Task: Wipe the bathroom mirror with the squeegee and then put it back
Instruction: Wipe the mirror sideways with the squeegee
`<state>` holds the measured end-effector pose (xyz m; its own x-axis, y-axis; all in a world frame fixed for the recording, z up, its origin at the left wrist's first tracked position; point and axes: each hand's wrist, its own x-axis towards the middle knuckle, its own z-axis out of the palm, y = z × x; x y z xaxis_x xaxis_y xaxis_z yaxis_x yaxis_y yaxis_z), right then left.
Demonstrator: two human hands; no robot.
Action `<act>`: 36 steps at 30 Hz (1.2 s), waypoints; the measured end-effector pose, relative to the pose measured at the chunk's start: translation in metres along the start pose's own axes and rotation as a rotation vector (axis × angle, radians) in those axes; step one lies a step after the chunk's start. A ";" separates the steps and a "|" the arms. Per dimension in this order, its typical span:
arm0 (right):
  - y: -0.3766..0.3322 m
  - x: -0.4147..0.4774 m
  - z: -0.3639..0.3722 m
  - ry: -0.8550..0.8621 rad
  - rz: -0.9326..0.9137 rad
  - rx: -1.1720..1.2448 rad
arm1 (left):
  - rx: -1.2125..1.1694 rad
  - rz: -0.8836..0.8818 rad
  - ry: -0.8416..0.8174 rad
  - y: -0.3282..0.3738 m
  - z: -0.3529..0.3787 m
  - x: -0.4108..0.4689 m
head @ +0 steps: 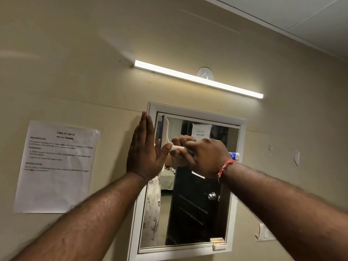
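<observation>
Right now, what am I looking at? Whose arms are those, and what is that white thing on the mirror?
This is one picture, taken by a camera worn on a person's head, so you see what they see: their own two arms reaching up at a bathroom wall.

The right hand grips the white handle of a squeegee, a tool with a rubber edge for wiping glass. Its blade stands upright against the top left part of the mirror.

The left hand is open and flat, pressed against the wall beside the mirror's white frame.

A long lamp glows above the mirror. A paper sheet headed "Mirror Wiping" hangs on the wall to the left. The mirror reflects a dark door.
</observation>
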<state>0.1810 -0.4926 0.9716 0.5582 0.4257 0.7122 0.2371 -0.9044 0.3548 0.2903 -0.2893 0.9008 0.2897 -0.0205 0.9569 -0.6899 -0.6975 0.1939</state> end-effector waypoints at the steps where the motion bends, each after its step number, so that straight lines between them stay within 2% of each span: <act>1: 0.005 -0.002 -0.001 -0.020 0.015 -0.005 | 0.000 -0.005 0.001 0.001 0.000 -0.001; 13: 0.064 -0.044 -0.003 0.011 0.114 0.056 | 0.027 0.039 0.032 -0.001 0.005 -0.017; 21: 0.153 -0.107 -0.003 -0.067 0.411 -0.114 | 0.048 0.021 0.043 -0.002 0.007 -0.021; 28: 0.176 -0.117 0.000 -0.098 0.396 -0.172 | 0.022 0.058 0.082 0.000 0.010 -0.020; 36: 0.181 -0.120 -0.001 -0.128 0.398 -0.214 | 0.039 0.053 0.035 -0.006 0.015 -0.041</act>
<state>0.1567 -0.7072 0.9511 0.6692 0.0275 0.7426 -0.1769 -0.9647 0.1952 0.2926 -0.2949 0.8573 0.2295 -0.0335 0.9727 -0.6773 -0.7232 0.1349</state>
